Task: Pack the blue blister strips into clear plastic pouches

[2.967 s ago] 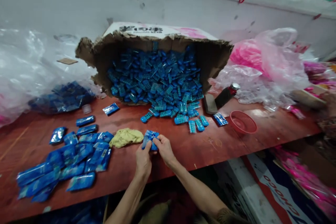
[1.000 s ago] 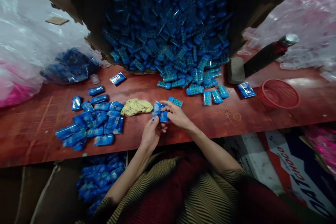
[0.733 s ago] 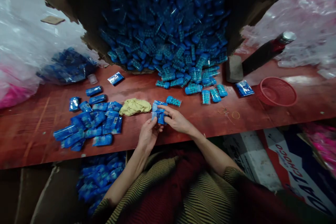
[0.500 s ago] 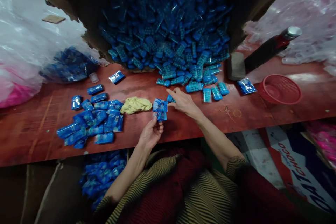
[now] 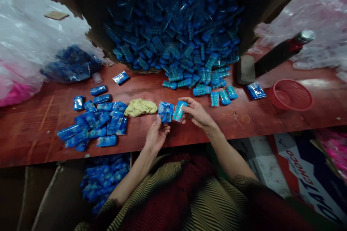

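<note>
My left hand (image 5: 157,135) pinches a blue printed plastic sleeve (image 5: 165,111) by its lower edge. Just right of it, my right hand (image 5: 197,113) grips a small clear container with a blue cap and turquoise pellets (image 5: 179,111), tilted and apart from the sleeve. A crumpled yellow cloth (image 5: 141,107) lies left of the sleeve. Beyond my hands, a heap of similar containers (image 5: 176,48) spills from a torn cardboard box (image 5: 89,39) onto the table. Several blue-wrapped containers (image 5: 94,121) are grouped at the left.
On the red table (image 5: 151,137) stand a red plastic basket (image 5: 290,94) and a grey block (image 5: 246,69). A dark bottle (image 5: 282,54) leans behind them. Rubber bands (image 5: 245,118) lie nearby. A bag of blue sleeves (image 5: 72,64) sits at the back left. More blue packs (image 5: 107,178) lie below the table edge.
My right hand has turned the container so that more of it shows, held nearer the front edge. My left hand still holds the sleeve in nearly the same place.
</note>
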The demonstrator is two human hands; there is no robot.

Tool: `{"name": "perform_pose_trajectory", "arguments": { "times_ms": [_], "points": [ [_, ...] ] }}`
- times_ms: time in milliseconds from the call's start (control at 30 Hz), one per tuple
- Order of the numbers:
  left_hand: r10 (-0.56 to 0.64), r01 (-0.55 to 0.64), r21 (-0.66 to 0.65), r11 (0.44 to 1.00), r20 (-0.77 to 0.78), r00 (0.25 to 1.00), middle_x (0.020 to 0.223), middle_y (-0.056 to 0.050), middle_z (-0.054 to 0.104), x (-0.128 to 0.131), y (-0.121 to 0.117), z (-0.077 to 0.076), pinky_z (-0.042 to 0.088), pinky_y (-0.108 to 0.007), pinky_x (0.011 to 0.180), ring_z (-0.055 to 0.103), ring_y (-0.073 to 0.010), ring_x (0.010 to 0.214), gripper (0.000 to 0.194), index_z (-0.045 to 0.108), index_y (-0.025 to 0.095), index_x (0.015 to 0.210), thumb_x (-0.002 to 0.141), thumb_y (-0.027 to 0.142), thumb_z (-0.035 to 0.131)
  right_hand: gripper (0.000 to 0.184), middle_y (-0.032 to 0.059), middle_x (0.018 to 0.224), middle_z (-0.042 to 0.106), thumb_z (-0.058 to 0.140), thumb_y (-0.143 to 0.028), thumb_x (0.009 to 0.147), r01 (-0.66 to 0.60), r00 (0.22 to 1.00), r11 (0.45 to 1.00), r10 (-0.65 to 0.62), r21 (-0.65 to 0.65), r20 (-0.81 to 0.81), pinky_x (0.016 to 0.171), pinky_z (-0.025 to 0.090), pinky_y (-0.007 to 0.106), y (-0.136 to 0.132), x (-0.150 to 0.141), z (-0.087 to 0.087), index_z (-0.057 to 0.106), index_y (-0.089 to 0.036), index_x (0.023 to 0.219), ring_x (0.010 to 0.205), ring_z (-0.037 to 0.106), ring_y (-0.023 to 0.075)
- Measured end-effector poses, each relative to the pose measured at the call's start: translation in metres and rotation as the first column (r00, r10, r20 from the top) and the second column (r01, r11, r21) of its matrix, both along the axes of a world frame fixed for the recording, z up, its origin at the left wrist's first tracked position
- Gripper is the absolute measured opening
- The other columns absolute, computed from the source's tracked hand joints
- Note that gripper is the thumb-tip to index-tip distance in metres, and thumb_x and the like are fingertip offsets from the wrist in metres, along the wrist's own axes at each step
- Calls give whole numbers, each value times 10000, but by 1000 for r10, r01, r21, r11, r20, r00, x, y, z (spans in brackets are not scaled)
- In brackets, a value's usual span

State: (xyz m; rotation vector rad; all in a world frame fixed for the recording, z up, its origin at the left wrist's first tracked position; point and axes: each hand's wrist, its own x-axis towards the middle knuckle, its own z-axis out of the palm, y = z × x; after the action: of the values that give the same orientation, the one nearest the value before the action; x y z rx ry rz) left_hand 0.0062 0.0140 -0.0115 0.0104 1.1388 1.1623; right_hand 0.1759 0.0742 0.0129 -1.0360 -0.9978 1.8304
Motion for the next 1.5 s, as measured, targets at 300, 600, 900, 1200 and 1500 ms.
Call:
{"name": "perform_pose_trajectory", "arguments": {
  "times_ms": [300,600,900,1200,1500],
  "points": [
    [-14,26,149,988,-76,997,655,8,666,-1,-2,-1,507,-193,477,647,-131,558,313,532,151,751,631,310,773,491,-51,810,584,724,-268,650,105,988,994,-103,14,-116,468,560,220,-18,-14,-7,477,-230,1073,569,616,91],
    [68,-44,250,967,-88,994,694,43,658,-3,-2,-1,536,-216,541,650,-119,629,359,510,167,717,574,319,803,468,-40,858,548,735,-224,620,200,980,976,-198,87,-31,463,569,185,-30,-17,-10,468,-225,1004,649,601,84],
    [104,-40,314,949,-191,976,662,40,657,-3,-1,5,538,-231,603,654,-117,629,394,488,158,674,559,366,801,449,-53,799,529,711,-253,655,249,967,963,-253,99,37,475,561,216,-40,-21,-13,420,-230,997,623,614,103],
    [47,-32,221,975,-63,997,771,21,682,9,0,9,534,-225,577,646,-115,657,298,554,176,833,653,302,755,316,61,1028,590,673,-276,756,167,805,727,-491,666,333,884,517,376,-66,-36,-45,516,-226,1025,990,589,205],
    [-12,11,60,998,9,1000,779,-28,711,1,6,10,536,-253,675,661,-127,684,57,616,135,841,793,165,618,228,50,1043,590,516,-296,869,138,927,871,-281,472,247,574,563,250,-72,-35,-34,598,-226,1070,676,592,105]
  ]
}}
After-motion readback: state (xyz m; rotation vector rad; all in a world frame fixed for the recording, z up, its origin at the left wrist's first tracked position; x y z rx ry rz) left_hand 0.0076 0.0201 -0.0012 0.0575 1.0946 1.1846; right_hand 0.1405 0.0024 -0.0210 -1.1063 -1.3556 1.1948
